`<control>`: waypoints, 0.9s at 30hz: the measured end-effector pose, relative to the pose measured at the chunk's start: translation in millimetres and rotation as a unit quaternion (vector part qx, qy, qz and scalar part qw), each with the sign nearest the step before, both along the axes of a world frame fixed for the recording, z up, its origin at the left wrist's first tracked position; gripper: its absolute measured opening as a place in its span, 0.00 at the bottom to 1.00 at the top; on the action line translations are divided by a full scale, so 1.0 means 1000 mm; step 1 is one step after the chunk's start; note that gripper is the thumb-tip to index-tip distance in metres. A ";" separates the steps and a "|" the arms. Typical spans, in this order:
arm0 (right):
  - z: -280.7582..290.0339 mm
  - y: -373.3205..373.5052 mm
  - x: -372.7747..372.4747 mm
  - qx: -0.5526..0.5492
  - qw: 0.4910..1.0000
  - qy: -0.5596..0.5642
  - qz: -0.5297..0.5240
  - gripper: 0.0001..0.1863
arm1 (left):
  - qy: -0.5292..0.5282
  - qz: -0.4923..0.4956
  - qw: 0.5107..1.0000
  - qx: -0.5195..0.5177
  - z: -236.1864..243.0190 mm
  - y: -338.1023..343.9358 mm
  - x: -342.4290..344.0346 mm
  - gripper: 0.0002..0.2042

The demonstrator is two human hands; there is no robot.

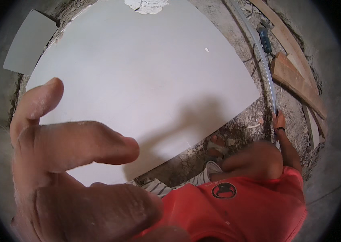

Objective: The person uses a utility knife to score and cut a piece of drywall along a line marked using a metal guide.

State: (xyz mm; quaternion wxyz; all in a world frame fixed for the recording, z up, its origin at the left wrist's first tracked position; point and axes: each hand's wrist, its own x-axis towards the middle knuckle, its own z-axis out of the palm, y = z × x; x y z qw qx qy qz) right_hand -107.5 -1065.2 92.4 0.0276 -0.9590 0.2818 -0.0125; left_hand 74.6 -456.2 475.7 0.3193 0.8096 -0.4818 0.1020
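Note:
My left hand (69, 161) is raised close in front of my view on the left, its fingers bent but apart, with nothing between them. Behind it a large white board (146, 64) lies flat, and the hand's near fingers hide part of its edge. Off to the right my right hand (279, 121), with a dark band at the wrist, is closed around a long thin grey metal strip (270, 74). The strip runs from that hand away along the board's right side, curved by the lens.
A teal and black power tool (264, 39) rests on rubble beyond the strip. Wooden planks (299, 82) lie at the right. A smaller grey-white panel (31, 42) is at the far left. My sandalled foot (217, 147) stands by the board's near edge.

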 end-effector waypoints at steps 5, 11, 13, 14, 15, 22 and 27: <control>-0.065 -0.003 0.026 0.019 0.987 -0.145 -0.074 0.20 | -0.028 -0.006 0.998 0.057 0.013 -0.049 -0.005 0.14; -0.109 0.086 0.059 0.451 0.843 -0.183 -0.228 0.15 | 0.072 0.125 0.990 -0.009 -0.028 -0.042 -0.021 0.12; -0.108 0.093 0.058 0.466 0.821 -0.175 -0.278 0.14 | 0.239 0.297 0.912 -0.153 -0.091 -0.023 -0.028 0.12; -0.109 0.106 0.062 0.485 0.805 -0.173 -0.295 0.14 | 0.357 0.421 0.787 -0.274 -0.133 0.002 -0.031 0.22; -0.110 0.120 0.061 0.508 0.789 -0.168 -0.303 0.14 | 0.354 0.535 0.696 -0.322 -0.187 0.039 -0.047 0.21; -0.090 0.142 0.015 0.584 0.709 -0.180 -0.353 0.14 | 0.408 0.806 0.036 -0.428 -0.429 0.176 -0.245 0.33; -0.075 0.152 -0.014 0.612 0.668 -0.203 -0.372 0.13 | 0.409 0.672 0.042 -0.616 -0.473 0.218 -0.310 0.31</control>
